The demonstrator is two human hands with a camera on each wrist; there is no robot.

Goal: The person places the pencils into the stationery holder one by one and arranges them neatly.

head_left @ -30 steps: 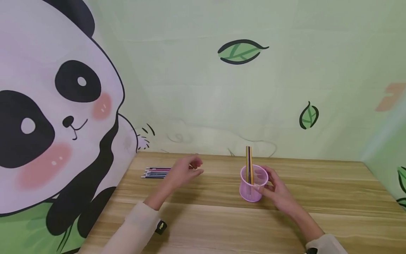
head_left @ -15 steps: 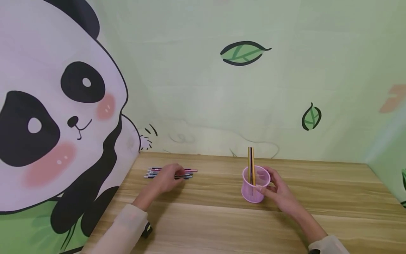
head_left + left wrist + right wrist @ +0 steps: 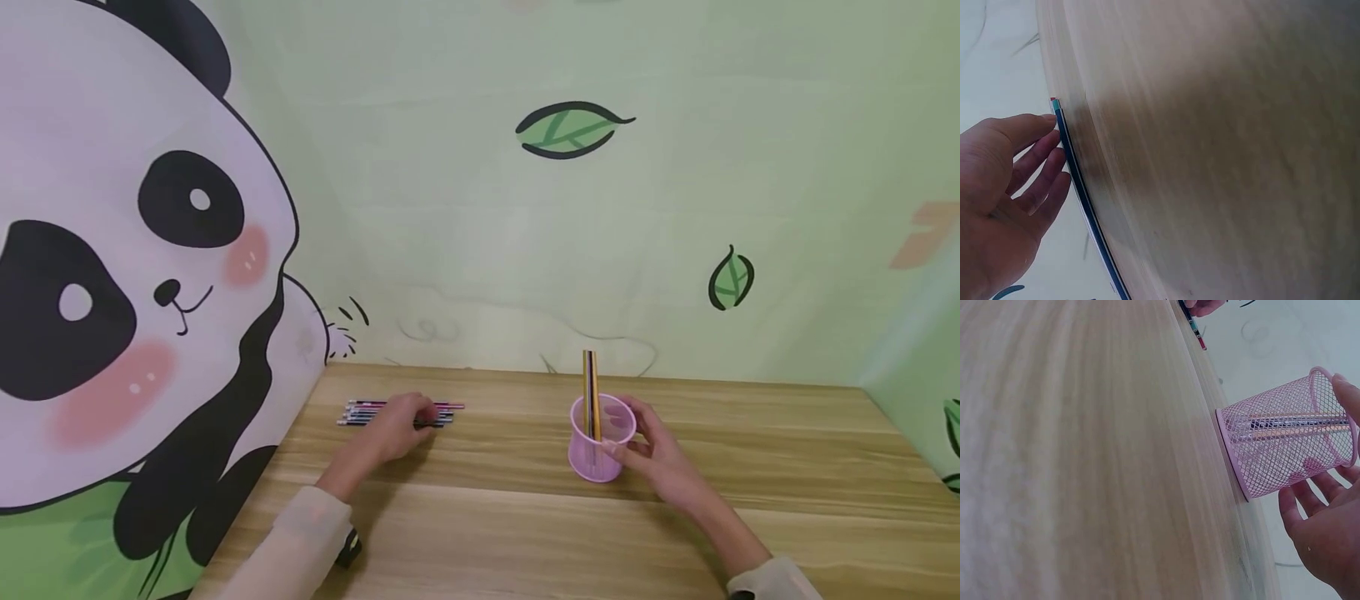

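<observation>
Several dark and red pencils (image 3: 358, 413) lie side by side on the table's left part. Over them, the left hand (image 3: 390, 429) rests with its fingertips bent down against the pencils; in the left wrist view, the hand (image 3: 1004, 187) has its thumb and fingertips at the side of a dark pencil (image 3: 1088, 206). A pink mesh cup (image 3: 588, 462) stands upright on the table, with several yellow and dark pencils (image 3: 590, 392) leaning in it. The right hand (image 3: 663, 467) grips the cup by its right side, thumb near the rim. In the right wrist view, fingers (image 3: 1307, 494) touch the mesh.
The wooden table (image 3: 517, 533) ends at the back against a green wall cloth (image 3: 450, 208) with printed leaves and a large panda (image 3: 225, 325) on the left.
The left hand has moved left and slightly down onto the pencils, its fingers now bent over them. The right hand still grips the cup in the same place.
</observation>
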